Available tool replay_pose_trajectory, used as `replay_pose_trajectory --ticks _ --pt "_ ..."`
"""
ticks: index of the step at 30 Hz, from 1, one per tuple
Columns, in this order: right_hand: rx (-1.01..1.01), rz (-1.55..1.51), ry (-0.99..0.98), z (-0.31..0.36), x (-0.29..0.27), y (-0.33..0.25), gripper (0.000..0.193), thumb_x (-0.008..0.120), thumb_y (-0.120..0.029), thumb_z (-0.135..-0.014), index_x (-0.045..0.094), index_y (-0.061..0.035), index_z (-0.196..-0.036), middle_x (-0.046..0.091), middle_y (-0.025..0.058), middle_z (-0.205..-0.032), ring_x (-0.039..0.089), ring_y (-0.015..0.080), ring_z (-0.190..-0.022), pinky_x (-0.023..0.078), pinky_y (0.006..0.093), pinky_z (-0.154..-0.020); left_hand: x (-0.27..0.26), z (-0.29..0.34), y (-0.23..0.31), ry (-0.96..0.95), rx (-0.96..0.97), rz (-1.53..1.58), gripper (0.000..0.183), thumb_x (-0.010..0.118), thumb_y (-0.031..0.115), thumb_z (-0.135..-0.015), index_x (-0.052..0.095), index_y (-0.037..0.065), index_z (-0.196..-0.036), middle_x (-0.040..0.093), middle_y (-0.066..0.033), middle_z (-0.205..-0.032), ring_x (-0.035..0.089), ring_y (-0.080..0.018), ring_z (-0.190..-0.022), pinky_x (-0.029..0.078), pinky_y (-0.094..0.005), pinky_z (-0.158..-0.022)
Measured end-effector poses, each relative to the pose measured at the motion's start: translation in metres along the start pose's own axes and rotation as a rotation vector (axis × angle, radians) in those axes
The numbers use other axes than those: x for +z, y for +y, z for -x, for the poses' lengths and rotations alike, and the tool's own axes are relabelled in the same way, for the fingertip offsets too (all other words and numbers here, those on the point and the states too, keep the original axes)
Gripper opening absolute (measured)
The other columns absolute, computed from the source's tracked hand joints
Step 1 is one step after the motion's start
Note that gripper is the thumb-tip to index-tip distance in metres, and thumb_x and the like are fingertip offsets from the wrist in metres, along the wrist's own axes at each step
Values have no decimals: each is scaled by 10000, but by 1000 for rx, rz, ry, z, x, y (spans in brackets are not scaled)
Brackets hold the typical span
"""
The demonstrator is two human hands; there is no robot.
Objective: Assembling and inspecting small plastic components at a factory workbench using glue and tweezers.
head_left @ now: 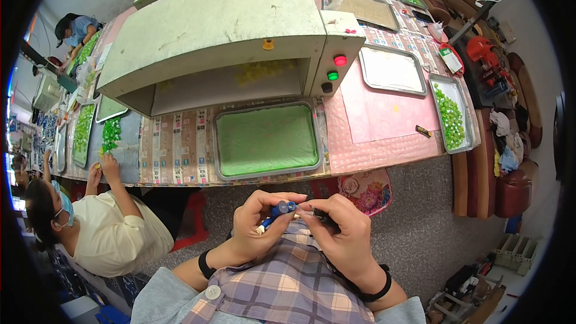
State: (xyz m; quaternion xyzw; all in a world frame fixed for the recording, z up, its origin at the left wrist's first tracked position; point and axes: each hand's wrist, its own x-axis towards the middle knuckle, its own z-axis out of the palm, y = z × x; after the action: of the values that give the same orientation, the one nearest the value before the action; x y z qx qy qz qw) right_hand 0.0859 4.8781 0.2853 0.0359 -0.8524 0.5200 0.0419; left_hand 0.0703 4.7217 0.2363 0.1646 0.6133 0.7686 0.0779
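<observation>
Above my lap, just short of the table's front edge, both hands are close together. My left hand [251, 228] is closed around a small blue piece [282, 209] with a round end, perhaps a small figure; pale bits show at its lower left. My right hand [347, 228] is pinched on a small dark piece [324, 218] whose kind I cannot make out. Its fingertips meet the blue piece's right side, and the fingers hide most of the contact. Beyond my hands, a metal tray [219, 144] with a green lining rests on the table's edge.
A pale metal oven-like machine [210, 30] with lit buttons stands ahead. To the right are a white-lined tray [393, 72], a tray of green pieces [450, 114] and a small black-and-yellow cylinder [423, 131]. A masked person [120, 228] works at my left, beside a red stool [195, 225].
</observation>
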Motion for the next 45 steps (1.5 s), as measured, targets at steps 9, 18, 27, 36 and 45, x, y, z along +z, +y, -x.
replay_pose_trajectory --ticks 9,18,27,36,45 --pt "-228 116 20 -3 5 9 300 667 5 -576 606 -57 -863 559 54 -728 569 192 -568 447 277 -472 -9 -6 17 -55 -403 167 167 540 18 -819 449 -22 -953 568 -114 -918 588 -142 -854 534 -293 -727" --pt "-202 183 -160 -7 2 10 232 633 17 -579 583 -55 -794 557 60 -727 578 213 -586 450 289 -484 -30 -24 27 -307 -843 240 167 567 115 -827 478 7 -918 621 -93 -825 613 -106 -666 481 -200 -559" --pt "221 20 -166 -4 -7 14 89 609 -23 -729 551 -10 -796 548 93 -693 564 206 -590 431 267 -526 -34 -22 26 -313 -846 421 178 567 114 -826 481 -2 -931 623 -133 -915 607 -109 -664 491 -210 -584" --pt "328 -411 -174 -2 -4 12 142 547 -8 -809 611 -10 -935 622 36 -744 566 66 -642 440 198 -564 -34 -22 19 -346 -748 420 220 563 106 -828 520 3 -1017 608 -94 -901 604 -143 -804 499 -244 -665" --pt "356 -409 -259 -9 -5 7 118 630 -91 -766 573 -16 -838 594 20 -713 534 48 -620 404 173 -547 -31 -23 16 -350 -723 400 191 565 91 -829 524 19 -1000 591 -76 -912 595 -152 -856 498 -247 -686"
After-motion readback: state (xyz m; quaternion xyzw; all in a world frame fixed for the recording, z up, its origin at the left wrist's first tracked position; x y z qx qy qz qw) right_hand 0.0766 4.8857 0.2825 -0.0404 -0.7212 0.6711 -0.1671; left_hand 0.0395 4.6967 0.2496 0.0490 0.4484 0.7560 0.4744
